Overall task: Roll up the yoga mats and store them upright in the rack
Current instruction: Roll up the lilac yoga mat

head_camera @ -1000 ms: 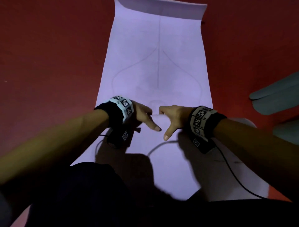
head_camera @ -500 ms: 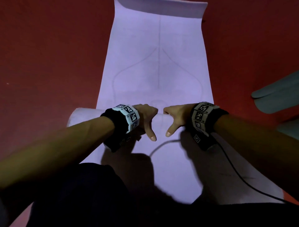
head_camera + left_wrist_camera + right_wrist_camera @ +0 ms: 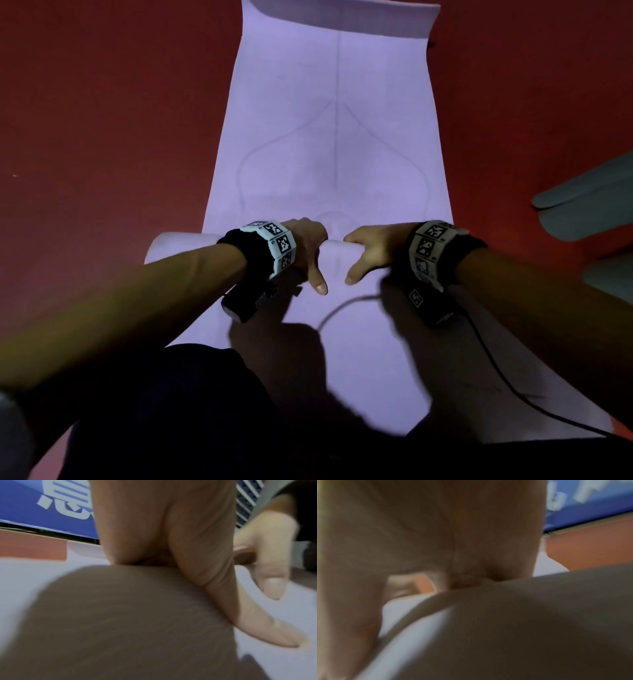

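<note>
A lavender yoga mat (image 3: 335,137) lies lengthwise on the red floor, and its far end (image 3: 342,17) curls up. Its near part is turned over into a loose roll (image 3: 178,245) that runs across under both hands. My left hand (image 3: 308,250) and right hand (image 3: 373,246) sit side by side at the roll's middle. Their fingers curl over its far crest and the thumbs point back toward me. In the left wrist view the thumb (image 3: 267,632) lies flat on the mat; the fingertips are hidden behind the crest. The right wrist view is blurred.
Red floor (image 3: 102,137) lies on both sides of the mat. Grey-green shapes (image 3: 582,205) lie at the right edge. A black cable (image 3: 496,370) trails over the mat's near part. My dark-clothed knee (image 3: 171,411) is at the bottom. A blue banner (image 3: 42,507) stands beyond the far end.
Both hands have moved forward, away from me, pushing the turned-over mat along. The roll's left end has come into view beside my left forearm.
</note>
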Demonstrator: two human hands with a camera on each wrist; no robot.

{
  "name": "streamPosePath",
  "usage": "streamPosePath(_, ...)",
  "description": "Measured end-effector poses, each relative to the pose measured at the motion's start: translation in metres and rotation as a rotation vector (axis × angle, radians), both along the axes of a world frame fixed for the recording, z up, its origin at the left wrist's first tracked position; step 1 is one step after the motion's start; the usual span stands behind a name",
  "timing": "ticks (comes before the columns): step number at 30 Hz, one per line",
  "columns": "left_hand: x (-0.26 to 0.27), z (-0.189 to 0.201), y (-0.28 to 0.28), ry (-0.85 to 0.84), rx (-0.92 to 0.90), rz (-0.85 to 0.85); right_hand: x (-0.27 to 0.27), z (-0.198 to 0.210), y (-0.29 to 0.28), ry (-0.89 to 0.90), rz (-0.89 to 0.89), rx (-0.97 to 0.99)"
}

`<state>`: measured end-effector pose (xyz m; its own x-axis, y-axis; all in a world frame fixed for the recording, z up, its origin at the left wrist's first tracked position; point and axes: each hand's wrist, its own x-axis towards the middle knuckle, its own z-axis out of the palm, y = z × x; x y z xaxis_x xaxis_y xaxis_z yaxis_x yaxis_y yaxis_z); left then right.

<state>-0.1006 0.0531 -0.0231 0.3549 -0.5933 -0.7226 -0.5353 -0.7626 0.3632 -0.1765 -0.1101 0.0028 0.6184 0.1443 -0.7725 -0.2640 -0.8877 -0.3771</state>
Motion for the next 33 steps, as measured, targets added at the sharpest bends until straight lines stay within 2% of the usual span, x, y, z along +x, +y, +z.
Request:
streamPosePath(3, -0.001, -0.001, -0.001, 0.039, -0.008, -0.019, 0.005, 0.001, -0.004, -0.007, -0.003, -0.022)
streamPosePath(8, 0.019, 0.015, 0.008, 0.389, -0.05, 0.174, 0.003, 0.0, 0.001, -0.143, 0.129, -0.134)
streamPosePath(11, 0.026, 0.021, 0.011, 0.425, -0.058, 0.093, -0.003, 0.002, 0.006, -0.195, 0.143, -0.167)
streamPosePath(14, 0.024, 0.016, 0.009, 0.256, -0.073, 0.084, -0.002, 0.004, 0.006, -0.193, 0.13, -0.126)
streamPosePath(17, 0.016, 0.014, 0.003, -0.08, -0.073, 0.001, 0.007, 0.009, -0.003, -0.14, -0.003, -0.012)
streamPosePath(19, 0.01, 0.016, -0.001, -0.268, -0.095, -0.035, 0.014, 0.012, -0.012, -0.111, -0.031, -0.007)
streamPosePath(22, 0.007, 0.022, -0.007, -0.389, -0.11, -0.077, 0.023, 0.019, -0.019, -0.108, -0.001, -0.061)
streamPosePath(24, 0.013, 0.035, -0.009, -0.336, -0.118, -0.066, 0.029, 0.028, -0.022, -0.17, 0.007, -0.113)
streamPosePath(27, 0.04, 0.06, -0.007, -0.068, -0.141, 0.037, 0.037, 0.051, -0.023, -0.266, 0.045, -0.186)
streamPosePath(29, 0.061, 0.079, -0.004, 0.048, -0.146, 0.107, 0.042, 0.069, -0.019, -0.32, 0.14, -0.27)
streamPosePath(32, 0.076, 0.098, -0.006, 0.141, -0.146, 0.138, 0.047, 0.083, -0.006, -0.458, 0.249, -0.388)
streamPosePath(33, 0.077, 0.102, -0.007, 0.114, -0.128, 0.117, 0.05, 0.084, -0.002, -0.499, 0.267, -0.4)
